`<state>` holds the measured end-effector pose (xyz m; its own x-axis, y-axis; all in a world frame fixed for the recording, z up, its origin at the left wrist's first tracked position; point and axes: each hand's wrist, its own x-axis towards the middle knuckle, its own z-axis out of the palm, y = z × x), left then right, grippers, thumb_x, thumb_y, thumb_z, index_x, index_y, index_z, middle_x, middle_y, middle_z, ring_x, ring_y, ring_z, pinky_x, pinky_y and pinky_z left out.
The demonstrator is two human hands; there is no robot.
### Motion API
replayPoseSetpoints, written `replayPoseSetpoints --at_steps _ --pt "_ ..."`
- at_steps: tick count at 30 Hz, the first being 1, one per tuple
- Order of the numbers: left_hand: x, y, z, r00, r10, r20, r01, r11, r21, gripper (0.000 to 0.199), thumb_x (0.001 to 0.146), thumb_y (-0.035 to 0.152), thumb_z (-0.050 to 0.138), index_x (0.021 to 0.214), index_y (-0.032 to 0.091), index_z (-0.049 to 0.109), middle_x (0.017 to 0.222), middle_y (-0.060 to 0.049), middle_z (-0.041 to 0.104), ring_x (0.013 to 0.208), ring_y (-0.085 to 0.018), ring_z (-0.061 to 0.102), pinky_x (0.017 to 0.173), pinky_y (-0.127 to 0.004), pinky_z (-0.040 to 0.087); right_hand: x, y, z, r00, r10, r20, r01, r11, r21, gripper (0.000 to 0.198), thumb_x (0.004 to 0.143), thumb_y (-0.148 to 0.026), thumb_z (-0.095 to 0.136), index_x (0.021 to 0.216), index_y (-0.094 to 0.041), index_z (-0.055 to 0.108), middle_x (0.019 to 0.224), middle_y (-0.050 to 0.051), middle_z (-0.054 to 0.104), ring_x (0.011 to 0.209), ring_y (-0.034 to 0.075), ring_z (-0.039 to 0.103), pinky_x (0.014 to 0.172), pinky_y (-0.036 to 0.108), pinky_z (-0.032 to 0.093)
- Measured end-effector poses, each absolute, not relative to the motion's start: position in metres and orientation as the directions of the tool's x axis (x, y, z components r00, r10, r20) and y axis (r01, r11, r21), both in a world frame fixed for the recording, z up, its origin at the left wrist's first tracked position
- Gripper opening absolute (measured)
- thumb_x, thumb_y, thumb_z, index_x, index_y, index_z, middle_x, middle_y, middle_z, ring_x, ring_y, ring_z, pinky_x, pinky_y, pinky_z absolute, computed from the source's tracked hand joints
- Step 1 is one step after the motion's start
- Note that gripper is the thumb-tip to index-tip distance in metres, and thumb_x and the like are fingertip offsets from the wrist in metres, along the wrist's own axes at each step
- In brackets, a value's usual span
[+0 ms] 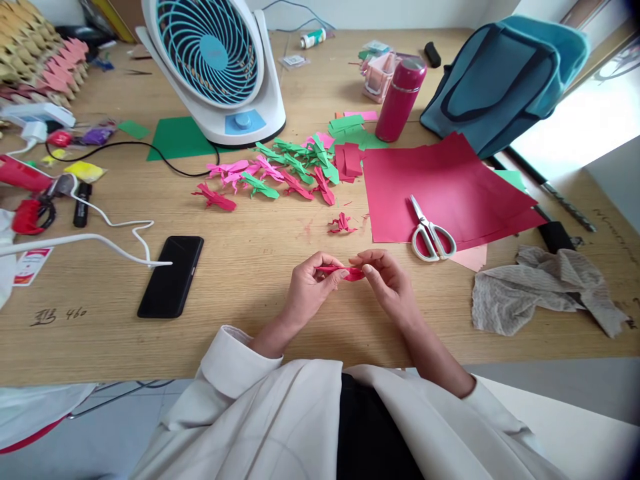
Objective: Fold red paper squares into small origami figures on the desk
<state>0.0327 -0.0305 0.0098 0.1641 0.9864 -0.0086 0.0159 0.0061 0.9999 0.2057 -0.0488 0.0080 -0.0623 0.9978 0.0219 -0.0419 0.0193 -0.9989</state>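
Observation:
Between my two hands, just over the front part of the table, is a small folded piece of red paper (355,274). My left hand (316,283) pinches its left end between thumb and fingers. The fingertips of my right hand (389,283) close on its right end. A small red folded paper figure (342,224) lies just beyond my hands. Farther back sits a loose pile of folded paper figures in green (300,160), pink (245,172) and red (215,197). White-handled scissors (431,233) rest partly on large red paper sheets (445,193) to the right.
A fan (215,67) stands at the back, with a red bottle (401,100) and a blue bag (505,80) to its right. A black phone (171,277) and white cable (95,237) lie left. A crumpled cloth (545,290) is at right.

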Motion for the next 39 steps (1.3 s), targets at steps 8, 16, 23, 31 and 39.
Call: replayPoseSetpoints --at_steps 8,16,23,31,39 --pt "0.035 -0.034 0.014 0.243 0.97 0.012 0.032 -0.02 0.999 0.02 0.078 0.031 0.075 0.085 0.019 0.061 0.075 0.002 0.067 0.067 -0.012 0.067 0.064 -0.021 0.054 0.203 -0.045 0.011 -0.211 0.965 -0.158 -0.12 -0.186 -0.975 0.029 0.082 -0.047 0.072 0.079 -0.02 0.064 0.071 0.001 0.067 0.068 0.015 0.062 0.069 0.03 0.052" --pt "0.035 -0.028 0.009 0.305 0.942 -0.14 -0.16 0.195 0.968 0.027 0.073 0.034 0.078 0.085 0.014 0.063 0.073 -0.001 0.065 0.066 -0.013 0.064 0.052 -0.021 0.054 0.196 -0.049 0.0 -0.102 0.971 -0.216 -0.329 -0.238 -0.914 0.026 0.081 -0.044 0.074 0.079 -0.021 0.061 0.074 0.0 0.066 0.07 0.014 0.061 0.069 0.029 0.05" --pt "0.033 -0.026 0.004 0.256 0.955 -0.151 -0.081 0.177 0.981 0.018 0.081 0.031 0.069 0.086 0.014 0.064 0.08 -0.001 0.066 0.069 -0.011 0.062 0.052 -0.017 0.049 0.191 -0.051 0.001 -0.072 0.986 -0.153 -0.181 -0.164 -0.97 0.025 0.081 -0.042 0.074 0.08 -0.02 0.062 0.077 0.001 0.064 0.074 0.014 0.059 0.074 0.028 0.048" --pt "0.032 -0.026 0.003 0.302 0.945 -0.124 0.142 0.085 0.986 0.013 0.085 0.028 0.061 0.086 0.015 0.062 0.078 0.0 0.067 0.07 -0.012 0.065 0.066 -0.023 0.053 0.191 -0.049 -0.001 -0.062 0.993 -0.102 -0.203 -0.113 -0.973 0.022 0.082 -0.037 0.072 0.092 -0.021 0.061 0.085 0.0 0.062 0.076 0.013 0.058 0.071 0.026 0.048" --pt "0.03 -0.031 0.002 0.392 0.918 -0.061 0.238 -0.037 0.971 0.005 0.089 0.024 0.057 0.09 0.019 0.059 0.078 0.002 0.068 0.071 -0.01 0.064 0.069 -0.021 0.051 0.193 -0.046 -0.002 -0.055 0.981 -0.185 -0.163 -0.192 -0.968 0.03 0.077 -0.042 0.076 0.082 -0.019 0.058 0.074 -0.002 0.058 0.065 0.011 0.054 0.061 0.024 0.044"
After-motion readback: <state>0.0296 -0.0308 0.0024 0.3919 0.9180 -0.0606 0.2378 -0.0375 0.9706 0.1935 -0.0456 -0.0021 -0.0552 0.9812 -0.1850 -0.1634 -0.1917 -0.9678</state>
